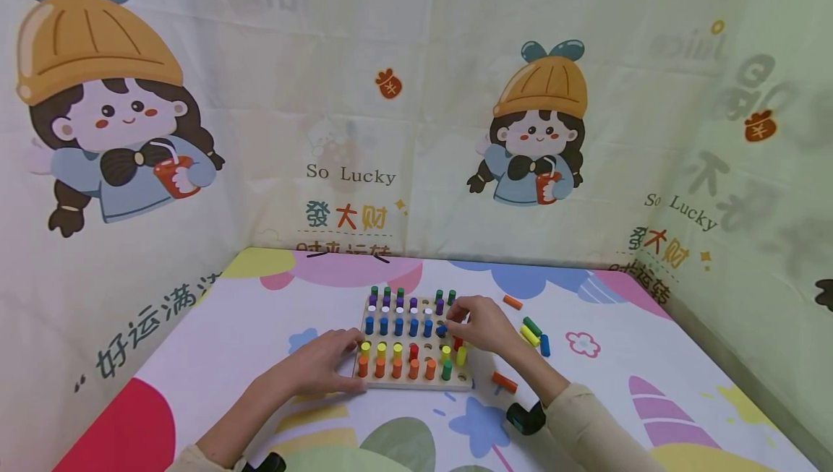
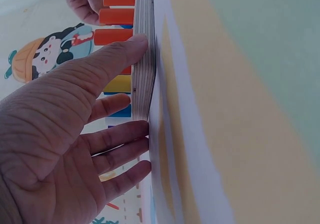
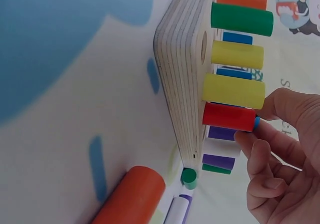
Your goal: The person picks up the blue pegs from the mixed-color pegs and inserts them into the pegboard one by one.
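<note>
A wooden pegboard (image 1: pixel 416 385) stands on the table, filled with rows of coloured pegs. At its right side my right hand (image 1: pixel 480 322) pinches a blue peg (image 1: pixel 442 330) between thumb and fingertips. The peg leans over the blue row; in the right wrist view its end peeks out behind a red peg (image 3: pixel 229 116). Beside that stand yellow pegs (image 3: pixel 234 91) and a green peg (image 3: pixel 242 19). My left hand (image 1: pixel 323 363) rests at the board's left end. In the left wrist view, its thumb presses the board's front edge (image 2: pixel 144 74), while the other fingers extend along the side.
Right of the board lie loose pegs: an orange peg (image 1: pixel 513 302), a green peg (image 1: pixel 532 326), a yellow peg (image 1: pixel 530 335) and a blue peg (image 1: pixel 544 345). Another orange peg (image 1: pixel 504 382) lies close to the board's front right corner. Printed cloth walls (image 1: pixel 429 190) border the table.
</note>
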Demonstrator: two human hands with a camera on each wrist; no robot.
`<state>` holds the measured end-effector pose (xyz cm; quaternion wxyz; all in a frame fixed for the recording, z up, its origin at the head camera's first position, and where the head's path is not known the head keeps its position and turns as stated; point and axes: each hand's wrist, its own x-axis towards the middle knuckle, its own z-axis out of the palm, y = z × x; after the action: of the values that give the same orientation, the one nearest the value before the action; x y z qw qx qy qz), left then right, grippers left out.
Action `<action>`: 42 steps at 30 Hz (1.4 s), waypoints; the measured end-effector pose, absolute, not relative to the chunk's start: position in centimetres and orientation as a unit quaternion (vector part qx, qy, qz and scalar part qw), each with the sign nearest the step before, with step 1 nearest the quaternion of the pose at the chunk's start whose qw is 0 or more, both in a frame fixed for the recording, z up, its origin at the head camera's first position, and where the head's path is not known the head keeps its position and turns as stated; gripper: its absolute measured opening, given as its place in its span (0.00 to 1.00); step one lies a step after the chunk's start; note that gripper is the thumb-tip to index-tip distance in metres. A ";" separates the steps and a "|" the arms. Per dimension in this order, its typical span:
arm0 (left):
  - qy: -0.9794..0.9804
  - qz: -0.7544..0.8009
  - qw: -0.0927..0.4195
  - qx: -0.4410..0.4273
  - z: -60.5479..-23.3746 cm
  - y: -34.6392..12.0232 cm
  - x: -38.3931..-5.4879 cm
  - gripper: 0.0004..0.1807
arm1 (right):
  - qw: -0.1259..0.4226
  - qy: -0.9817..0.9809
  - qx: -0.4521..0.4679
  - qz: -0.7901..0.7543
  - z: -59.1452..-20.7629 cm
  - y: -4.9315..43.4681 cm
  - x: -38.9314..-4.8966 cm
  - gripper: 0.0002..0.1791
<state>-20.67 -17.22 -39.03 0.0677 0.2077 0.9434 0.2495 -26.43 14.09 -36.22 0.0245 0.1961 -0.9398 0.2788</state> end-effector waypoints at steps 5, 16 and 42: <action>0.942 0.252 0.068 0.210 -39.0 -17.2 -20.7 0.40 | 0.028 -0.941 0.193 0.275 -36.1 14.1 -26.4 0.04; 0.942 0.251 0.074 0.209 -38.9 -17.2 -20.7 0.39 | 0.034 -0.941 0.185 0.280 -36.2 13.9 -26.3 0.05; 0.945 0.250 0.074 0.199 -38.9 -17.3 -20.8 0.40 | 0.073 -0.937 0.161 0.303 -36.4 16.5 -24.4 0.06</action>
<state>-20.81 -17.31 -38.89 0.0741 0.1987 0.9446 0.2504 -24.36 16.51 -36.38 0.0729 0.1607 -0.9365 0.3029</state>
